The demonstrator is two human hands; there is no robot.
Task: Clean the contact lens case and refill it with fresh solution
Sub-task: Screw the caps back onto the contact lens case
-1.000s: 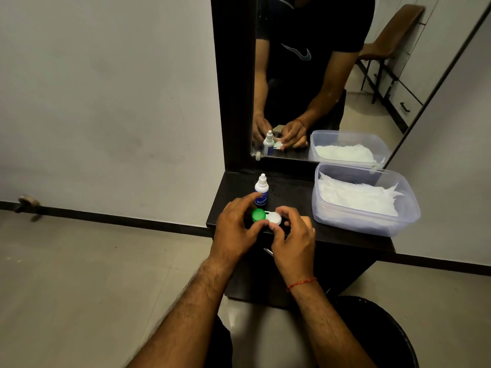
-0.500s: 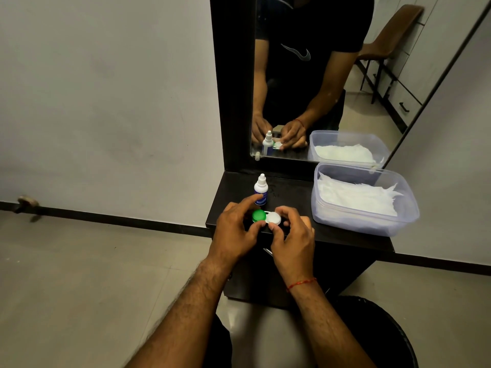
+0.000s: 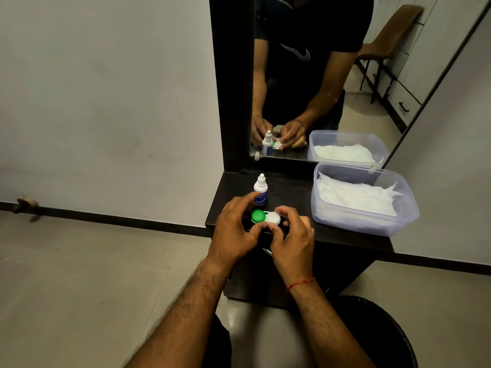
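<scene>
Green-and-white contact lens case [image 3: 265,218] between the two hands: green end pinched by left hand [image 3: 233,232], white end by right hand [image 3: 292,237]; solution bottle [image 3: 260,188] just behind.

Dim, soft indoor light, faint shadows, sharp centre, wide-angle bending of lines toward the edges.

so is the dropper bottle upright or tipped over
Upright: the small white plastic dropper bottle with a blue label stands on the black shelf, tip pointing up.
</scene>
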